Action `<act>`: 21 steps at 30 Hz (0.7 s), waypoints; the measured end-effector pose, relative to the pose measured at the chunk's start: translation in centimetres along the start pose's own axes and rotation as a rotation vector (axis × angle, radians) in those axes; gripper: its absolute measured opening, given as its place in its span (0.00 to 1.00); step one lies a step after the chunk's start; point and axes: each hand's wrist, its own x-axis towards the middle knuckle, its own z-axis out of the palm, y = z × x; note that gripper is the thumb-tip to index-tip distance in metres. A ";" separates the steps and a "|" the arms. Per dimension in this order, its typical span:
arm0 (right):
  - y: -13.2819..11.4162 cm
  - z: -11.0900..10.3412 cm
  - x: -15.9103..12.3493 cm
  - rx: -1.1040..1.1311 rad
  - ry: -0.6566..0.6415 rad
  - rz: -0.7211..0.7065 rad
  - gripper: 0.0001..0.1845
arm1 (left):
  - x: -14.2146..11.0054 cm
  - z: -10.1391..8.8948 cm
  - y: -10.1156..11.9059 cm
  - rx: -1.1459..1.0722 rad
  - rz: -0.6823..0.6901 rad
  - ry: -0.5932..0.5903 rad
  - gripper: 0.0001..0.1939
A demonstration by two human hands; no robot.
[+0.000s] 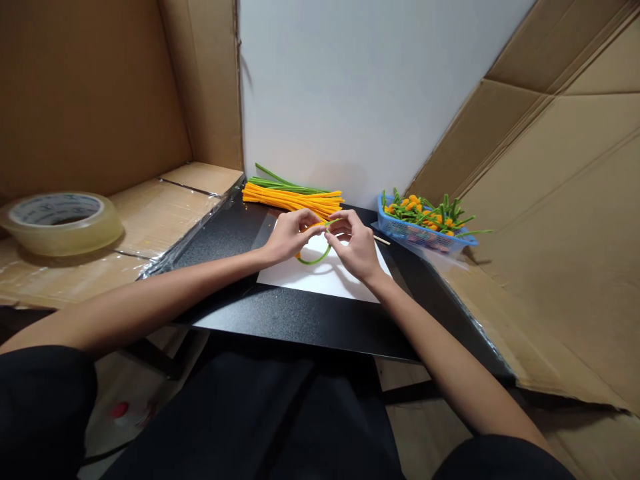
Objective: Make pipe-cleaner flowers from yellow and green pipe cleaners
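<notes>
Green pipe cleaner (315,263), pinched by left hand (290,236) and right hand (357,248), bowed in a loop below both grips, over white paper (281,275); about equally close to either.

Green pipe cleaner (315,263), bent into curve

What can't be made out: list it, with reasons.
All in head view:
Ends of green strand: covered by left hand and right hand.
Print inside tape roll: too small.
Bottom of blue basket: under green-and-orange pieces.
Left sleeve: cut by picture edge.
</notes>
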 end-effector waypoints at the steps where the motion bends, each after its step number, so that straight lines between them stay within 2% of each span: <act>1: 0.0 0.0 0.0 0.003 0.000 -0.003 0.13 | -0.1 0.1 0.0 0.001 -0.002 0.000 0.23; 4: 0.1 -0.1 0.0 -0.101 0.044 -0.075 0.09 | -0.2 0.2 0.0 0.030 0.025 -0.026 0.20; 7: 0.1 -0.4 -0.1 -0.259 0.070 -0.223 0.09 | -0.3 -0.1 -0.1 0.111 0.088 -0.064 0.14; 11: 0.1 -0.7 -0.2 -0.367 0.008 -0.372 0.10 | -0.3 -0.3 0.0 0.202 0.150 -0.151 0.06; 15: 0.2 -0.8 -0.1 -0.234 -0.016 -0.276 0.09 | -0.4 -0.4 0.1 0.238 0.181 -0.176 0.05; 21: -0.2 -0.4 0.1 -0.001 -0.021 -0.087 0.10 | -0.5 -0.7 0.3 0.263 0.212 -0.119 0.07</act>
